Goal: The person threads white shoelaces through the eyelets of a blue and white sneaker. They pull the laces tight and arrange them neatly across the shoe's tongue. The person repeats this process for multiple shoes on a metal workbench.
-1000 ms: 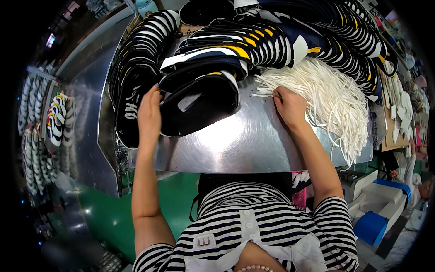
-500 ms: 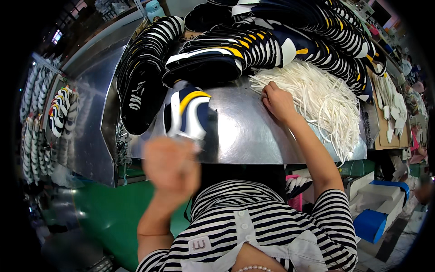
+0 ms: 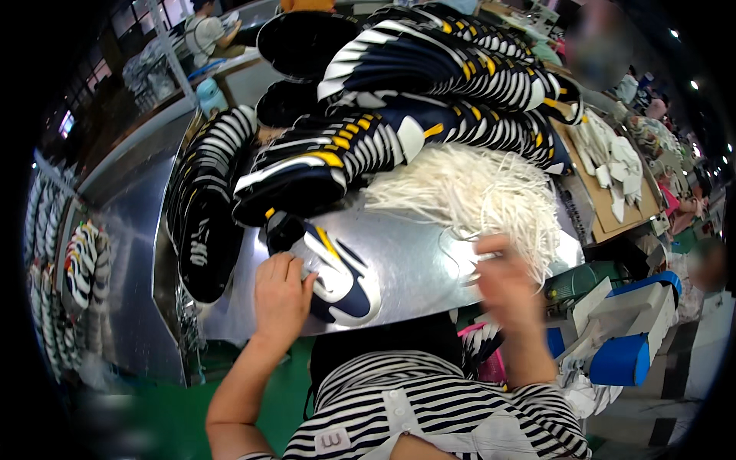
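I see the left hand (image 3: 282, 295) gripping a navy-and-white shoe (image 3: 341, 280) at its nine o'clock edge, fingers curled over, on the metal table (image 3: 414, 264). From that shoe, a row of stacked shoes (image 3: 326, 157) lies toward twelve, a heap of white laces (image 3: 479, 192) toward two. The right hand (image 3: 506, 284) is at three, too blurred for me to tell its grip.

Passage lies across the bare metal tabletop (image 3: 418, 264) between the navy-and-white shoe upper (image 3: 346, 282) and the white laces (image 3: 487, 190). Nested shoe uppers (image 3: 376, 147) obstruct the far side; a black-lined stack of uppers (image 3: 204, 211) bounds the left.
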Action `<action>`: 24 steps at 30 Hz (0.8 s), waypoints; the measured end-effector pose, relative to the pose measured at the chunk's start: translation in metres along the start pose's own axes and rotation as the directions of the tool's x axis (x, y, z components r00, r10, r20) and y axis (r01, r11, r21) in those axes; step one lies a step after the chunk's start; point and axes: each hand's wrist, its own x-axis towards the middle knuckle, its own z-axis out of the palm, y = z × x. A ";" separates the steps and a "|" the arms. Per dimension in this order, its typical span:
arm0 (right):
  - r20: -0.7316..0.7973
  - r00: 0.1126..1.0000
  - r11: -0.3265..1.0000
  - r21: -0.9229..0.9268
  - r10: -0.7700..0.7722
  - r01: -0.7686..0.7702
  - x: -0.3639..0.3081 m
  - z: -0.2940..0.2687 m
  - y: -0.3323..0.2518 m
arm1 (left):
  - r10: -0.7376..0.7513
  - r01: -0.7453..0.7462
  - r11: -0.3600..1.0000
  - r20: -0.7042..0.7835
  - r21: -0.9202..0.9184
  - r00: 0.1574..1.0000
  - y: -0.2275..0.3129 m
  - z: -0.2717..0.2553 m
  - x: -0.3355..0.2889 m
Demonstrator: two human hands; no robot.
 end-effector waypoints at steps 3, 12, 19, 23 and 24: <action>0.344 0.907 0.907 0.251 0.242 -0.337 0.036 0.027 0.117 | 0.070 -0.069 0.998 0.247 -0.010 0.967 -0.018 0.011 0.017; 0.274 0.951 0.986 0.054 0.141 -0.161 0.048 0.073 0.164 | -0.022 0.017 1.000 0.771 0.015 0.636 -0.052 0.004 0.061; 0.182 0.977 0.993 0.024 0.112 -0.119 0.070 0.075 0.175 | 0.005 0.969 0.075 0.972 -0.236 0.236 -0.034 0.057 0.048; 0.173 0.981 0.995 0.035 0.083 -0.090 0.075 0.075 0.182 | -0.128 0.864 -0.280 0.908 -0.419 0.399 -0.005 0.075 0.031; 0.175 0.981 0.995 0.031 0.087 -0.094 0.074 0.073 0.182 | -0.154 0.812 -0.335 0.878 -0.479 0.454 0.000 0.074 0.030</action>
